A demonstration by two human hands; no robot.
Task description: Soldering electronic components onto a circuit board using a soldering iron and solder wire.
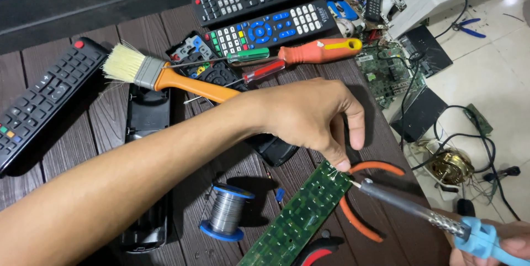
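Nearest the camera, at bottom right, a soldering iron w/ blue handle is grasped by the right hand, seen only partly at the frame corner. Its tip is set at the far end of a green circuit board, which lies diagonally on the dark wood table. The left hand is reached across from the left, fingers pinched on smth thin at that same board end; what exactly cannot be told. A solder spool stands just left of the board, orange-handled pliers partly under it. Far side: a paintbrush, screwdrivers, several remotes.
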